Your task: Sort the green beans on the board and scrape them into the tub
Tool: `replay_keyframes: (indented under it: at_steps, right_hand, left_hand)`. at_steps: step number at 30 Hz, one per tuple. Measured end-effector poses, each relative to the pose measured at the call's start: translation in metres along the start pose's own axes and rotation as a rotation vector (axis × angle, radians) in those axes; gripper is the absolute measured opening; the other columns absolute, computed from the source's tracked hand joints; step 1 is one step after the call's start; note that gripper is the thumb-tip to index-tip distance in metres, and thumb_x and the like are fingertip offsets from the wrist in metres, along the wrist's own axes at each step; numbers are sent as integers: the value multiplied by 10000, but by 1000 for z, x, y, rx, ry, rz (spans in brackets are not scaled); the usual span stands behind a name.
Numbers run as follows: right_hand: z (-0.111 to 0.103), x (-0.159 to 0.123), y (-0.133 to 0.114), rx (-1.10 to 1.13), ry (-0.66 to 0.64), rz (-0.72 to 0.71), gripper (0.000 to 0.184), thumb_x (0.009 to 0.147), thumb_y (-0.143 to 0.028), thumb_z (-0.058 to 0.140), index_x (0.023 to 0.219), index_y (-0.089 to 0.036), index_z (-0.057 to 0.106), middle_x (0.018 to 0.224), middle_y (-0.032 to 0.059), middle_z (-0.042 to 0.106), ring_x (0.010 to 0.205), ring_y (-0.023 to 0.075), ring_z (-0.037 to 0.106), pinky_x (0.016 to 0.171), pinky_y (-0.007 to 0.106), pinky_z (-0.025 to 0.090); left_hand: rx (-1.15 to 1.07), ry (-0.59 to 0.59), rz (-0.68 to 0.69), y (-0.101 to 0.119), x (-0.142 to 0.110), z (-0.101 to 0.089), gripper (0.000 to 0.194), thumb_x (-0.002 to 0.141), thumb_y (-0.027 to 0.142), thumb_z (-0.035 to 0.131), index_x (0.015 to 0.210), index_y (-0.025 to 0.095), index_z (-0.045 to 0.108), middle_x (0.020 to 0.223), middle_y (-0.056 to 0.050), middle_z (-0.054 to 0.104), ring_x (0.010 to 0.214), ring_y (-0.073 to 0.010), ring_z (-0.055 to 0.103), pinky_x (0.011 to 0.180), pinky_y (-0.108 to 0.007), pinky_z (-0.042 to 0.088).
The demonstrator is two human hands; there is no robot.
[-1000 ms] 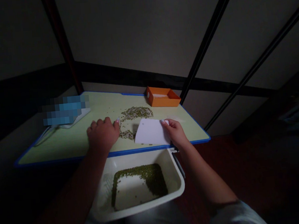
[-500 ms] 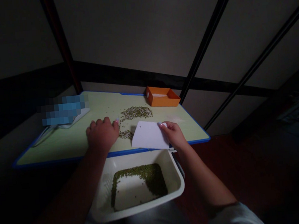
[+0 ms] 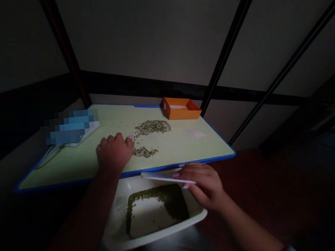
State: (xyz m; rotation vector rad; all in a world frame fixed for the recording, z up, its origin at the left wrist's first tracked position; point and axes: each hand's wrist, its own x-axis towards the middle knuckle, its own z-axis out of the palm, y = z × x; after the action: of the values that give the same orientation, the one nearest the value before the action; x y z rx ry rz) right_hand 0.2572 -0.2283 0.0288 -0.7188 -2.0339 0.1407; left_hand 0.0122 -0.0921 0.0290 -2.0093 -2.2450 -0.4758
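My left hand (image 3: 113, 152) rests curled on the pale green table (image 3: 79, 165), beside a small patch of green beans (image 3: 144, 152). A larger bean patch (image 3: 152, 127) lies farther back. My right hand (image 3: 204, 183) grips a flat white scraper (image 3: 160, 177), held nearly level over the white tray (image 3: 154, 237) on my lap. The tray holds a band of green beans (image 3: 171, 202) along its far and right sides.
An orange box (image 3: 180, 108) stands at the table's far edge. A blurred blue and white object (image 3: 71, 128) with a cable lies at the left. The blue table edge (image 3: 174, 166) runs just above the tray. Dark poles cross the wall behind.
My right hand has drawn the scraper back off the table and tipped it flat above the tray. The left hand has stayed in place.
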Motion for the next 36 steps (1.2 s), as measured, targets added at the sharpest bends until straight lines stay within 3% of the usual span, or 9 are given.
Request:
replay_keyframes:
  at_steps: [4, 12, 16, 21, 25, 30, 36]
  right_hand:
    - [6, -4, 2, -128, -50, -180, 380, 1005, -224, 560, 1364, -261, 677, 1107, 100, 826, 1038, 224, 796, 926, 358, 632]
    - [24, 3, 22, -294, -170, -157, 326, 1016, -249, 569, 1307, -174, 696, 1121, 152, 815, 1082, 237, 782, 946, 368, 630]
    - [25, 3, 30, -370, -144, -124, 334, 1004, -219, 583, 1311, -161, 699, 1138, 175, 808, 1055, 250, 790, 933, 373, 637]
    - [20, -2, 36, -414, -117, -77, 365, 1008, -215, 570, 1354, -194, 684, 1153, 142, 811, 1042, 237, 793, 928, 355, 640]
    - [10, -4, 38, -398, -3, -64, 365, 1002, -182, 561, 1340, -201, 694, 1106, 129, 823, 973, 230, 803, 887, 350, 649]
    - [-6, -4, 32, -436, 148, 36, 325, 993, -146, 552, 1255, -223, 729, 1052, 87, 835, 887, 209, 810, 885, 343, 655]
    - [-7, -14, 22, -442, 155, 2, 286, 986, -159, 538, 1178, -233, 737, 1022, 74, 837, 853, 209, 805, 894, 368, 654]
  left_hand:
    - [4, 0, -1, -1, 1, 1, 616, 972, 464, 256, 1232, 83, 664, 1238, -266, 679, 1245, -413, 581, 1010, -505, 445]
    - [14, -8, 3, -1, 1, -1, 614, 978, 460, 253, 1237, 79, 659, 1246, -270, 675, 1252, -421, 583, 1013, -515, 455]
    - [15, -20, -1, 0, 1, -1, 623, 983, 463, 245, 1260, 79, 649, 1272, -270, 668, 1270, -420, 577, 1032, -511, 451]
    - [19, -21, 2, 0, 1, -2, 626, 985, 467, 247, 1259, 76, 651, 1264, -269, 670, 1260, -416, 578, 1030, -508, 455]
    - [32, -17, 5, 0, 1, -2, 623, 989, 473, 245, 1249, 84, 657, 1246, -257, 681, 1240, -409, 588, 1015, -505, 466]
    - [42, -26, -1, 1, 1, -3, 621, 989, 454, 256, 1258, 59, 652, 1258, -259, 676, 1248, -407, 587, 1014, -498, 467]
    - [50, -25, -3, 1, 1, -2, 610, 994, 459, 264, 1257, 70, 654, 1261, -250, 680, 1256, -393, 588, 1029, -491, 461]
